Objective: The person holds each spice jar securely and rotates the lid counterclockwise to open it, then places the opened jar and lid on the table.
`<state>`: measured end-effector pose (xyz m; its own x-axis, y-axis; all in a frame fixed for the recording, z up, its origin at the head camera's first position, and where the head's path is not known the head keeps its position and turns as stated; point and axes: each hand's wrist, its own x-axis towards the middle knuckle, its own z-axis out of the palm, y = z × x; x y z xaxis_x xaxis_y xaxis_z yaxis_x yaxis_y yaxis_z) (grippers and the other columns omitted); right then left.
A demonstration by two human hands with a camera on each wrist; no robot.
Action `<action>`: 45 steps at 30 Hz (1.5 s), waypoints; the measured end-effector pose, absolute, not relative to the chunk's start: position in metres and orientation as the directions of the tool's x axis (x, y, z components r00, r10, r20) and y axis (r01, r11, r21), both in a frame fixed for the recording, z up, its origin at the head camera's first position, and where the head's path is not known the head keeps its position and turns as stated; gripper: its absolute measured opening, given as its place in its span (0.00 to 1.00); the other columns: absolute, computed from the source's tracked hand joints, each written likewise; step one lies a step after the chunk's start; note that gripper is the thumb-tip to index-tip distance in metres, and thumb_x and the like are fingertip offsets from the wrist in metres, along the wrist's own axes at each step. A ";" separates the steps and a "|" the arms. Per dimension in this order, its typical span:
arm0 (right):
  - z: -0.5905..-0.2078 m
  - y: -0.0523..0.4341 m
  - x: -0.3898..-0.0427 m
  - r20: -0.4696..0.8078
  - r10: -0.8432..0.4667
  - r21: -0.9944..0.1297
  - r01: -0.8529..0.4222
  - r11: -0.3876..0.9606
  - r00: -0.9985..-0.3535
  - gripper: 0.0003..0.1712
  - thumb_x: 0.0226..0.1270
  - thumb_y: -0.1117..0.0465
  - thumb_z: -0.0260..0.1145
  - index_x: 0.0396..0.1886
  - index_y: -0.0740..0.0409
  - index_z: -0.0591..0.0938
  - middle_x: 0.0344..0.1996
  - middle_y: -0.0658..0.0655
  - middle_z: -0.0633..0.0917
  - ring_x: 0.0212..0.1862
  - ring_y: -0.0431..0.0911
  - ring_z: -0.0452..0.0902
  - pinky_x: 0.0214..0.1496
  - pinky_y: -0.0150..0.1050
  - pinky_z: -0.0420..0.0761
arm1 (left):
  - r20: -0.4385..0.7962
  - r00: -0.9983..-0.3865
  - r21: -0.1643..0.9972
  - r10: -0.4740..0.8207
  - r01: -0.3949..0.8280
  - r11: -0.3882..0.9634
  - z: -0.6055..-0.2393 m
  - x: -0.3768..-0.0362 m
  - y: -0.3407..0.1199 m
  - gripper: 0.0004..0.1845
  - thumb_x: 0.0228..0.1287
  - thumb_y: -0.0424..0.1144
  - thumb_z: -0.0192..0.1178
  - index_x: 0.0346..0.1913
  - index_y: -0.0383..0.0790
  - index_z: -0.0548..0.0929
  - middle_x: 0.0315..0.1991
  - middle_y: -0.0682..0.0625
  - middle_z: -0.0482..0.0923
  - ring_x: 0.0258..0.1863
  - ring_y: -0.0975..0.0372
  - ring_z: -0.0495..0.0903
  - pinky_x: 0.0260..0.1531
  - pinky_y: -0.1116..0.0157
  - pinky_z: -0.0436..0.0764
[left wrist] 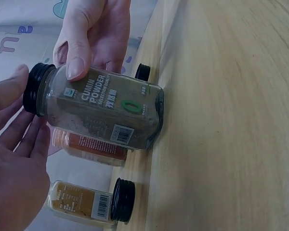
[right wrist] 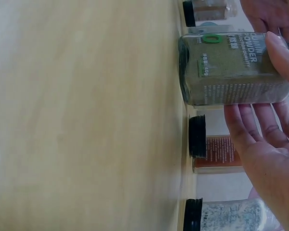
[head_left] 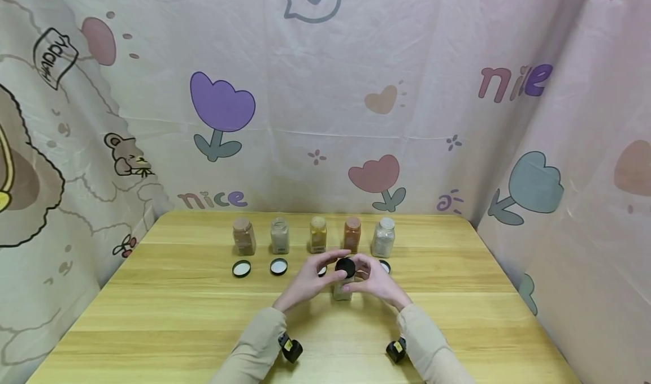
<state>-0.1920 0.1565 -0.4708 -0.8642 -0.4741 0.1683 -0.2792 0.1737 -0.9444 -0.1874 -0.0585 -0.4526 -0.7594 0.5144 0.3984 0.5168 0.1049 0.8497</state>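
A glass jar of cumin powder (left wrist: pixel 106 103), upright in the head view, is between my hands near the table's middle. Its black lid (head_left: pixel 345 267) sits on the mouth. My left hand (head_left: pixel 311 277) has thumb and fingers around the lid's rim. With thumb in front and fingers behind, my right hand (head_left: pixel 377 280) grips the jar's body below the lid. In the right wrist view the lid is mostly cut off by the frame's edge, while the jar's printed side (right wrist: pixel 236 72) shows clearly.
Behind the hands stands a row of lidless spice jars: brown (head_left: pixel 244 237), greyish (head_left: pixel 280 236), yellow (head_left: pixel 318 235), red-orange (head_left: pixel 352 235) and white (head_left: pixel 383 237). Black lids (head_left: pixel 241 268) lie white side up before them, some partly hidden by my hands. A printed cloth (head_left: pixel 315 90) hangs behind the wooden table (head_left: pixel 168 316).
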 end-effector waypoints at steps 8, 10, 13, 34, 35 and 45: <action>-0.468 0.154 -0.190 0.161 -0.461 -0.942 -0.275 0.191 -0.873 0.25 0.52 0.70 0.79 0.48 0.69 0.77 0.45 0.53 0.82 0.48 0.37 0.81 0.56 0.30 0.82 | 0.351 -0.767 0.849 0.537 0.502 0.163 -0.453 -0.187 -0.057 0.26 0.70 0.39 0.63 0.69 0.39 0.75 0.68 0.42 0.76 0.67 0.47 0.76 0.70 0.44 0.72; -0.468 0.154 -0.190 0.157 -0.459 -0.943 -0.271 0.193 -0.875 0.24 0.52 0.70 0.78 0.47 0.69 0.77 0.46 0.54 0.81 0.49 0.38 0.81 0.57 0.30 0.82 | 0.341 -0.769 0.856 0.540 0.491 0.159 -0.453 -0.187 -0.056 0.26 0.70 0.39 0.64 0.68 0.39 0.75 0.67 0.42 0.77 0.66 0.47 0.77 0.70 0.45 0.74; -0.466 0.153 -0.189 0.151 -0.454 -0.945 -0.263 0.193 -0.878 0.23 0.52 0.70 0.78 0.45 0.70 0.76 0.46 0.55 0.81 0.49 0.39 0.81 0.57 0.30 0.82 | 0.339 -0.768 0.862 0.544 0.484 0.146 -0.454 -0.187 -0.055 0.25 0.70 0.39 0.64 0.68 0.39 0.76 0.66 0.42 0.78 0.64 0.48 0.78 0.68 0.51 0.75; -0.467 0.150 -0.189 0.192 -0.426 -0.914 -0.319 0.250 -0.884 0.28 0.49 0.68 0.80 0.51 0.64 0.79 0.38 0.50 0.79 0.43 0.36 0.78 0.54 0.28 0.82 | 0.509 -0.696 0.720 0.507 0.667 0.193 -0.454 -0.186 -0.050 0.21 0.62 0.33 0.69 0.59 0.37 0.82 0.58 0.43 0.83 0.59 0.50 0.81 0.60 0.59 0.83; -0.468 0.150 -0.189 0.198 -0.427 -0.912 -0.325 0.250 -0.883 0.29 0.50 0.68 0.80 0.52 0.64 0.79 0.38 0.50 0.79 0.42 0.36 0.78 0.54 0.28 0.82 | 0.514 -0.692 0.713 0.507 0.673 0.197 -0.454 -0.186 -0.050 0.21 0.62 0.33 0.69 0.58 0.36 0.83 0.58 0.43 0.83 0.59 0.50 0.81 0.60 0.58 0.83; -0.469 0.150 -0.189 0.185 -0.420 -0.913 -0.314 0.261 -0.888 0.28 0.50 0.67 0.81 0.51 0.64 0.79 0.42 0.54 0.81 0.44 0.38 0.78 0.56 0.28 0.82 | 0.552 -0.674 0.661 0.491 0.713 0.235 -0.456 -0.183 -0.047 0.20 0.60 0.31 0.69 0.56 0.35 0.84 0.55 0.42 0.84 0.56 0.49 0.81 0.59 0.59 0.83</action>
<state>-0.1890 0.1500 -0.4692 -0.8882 -0.4204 0.1854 -0.3140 0.2609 -0.9128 -0.1834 -0.0472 -0.4563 -0.6740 0.4911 0.5518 0.7125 0.2351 0.6611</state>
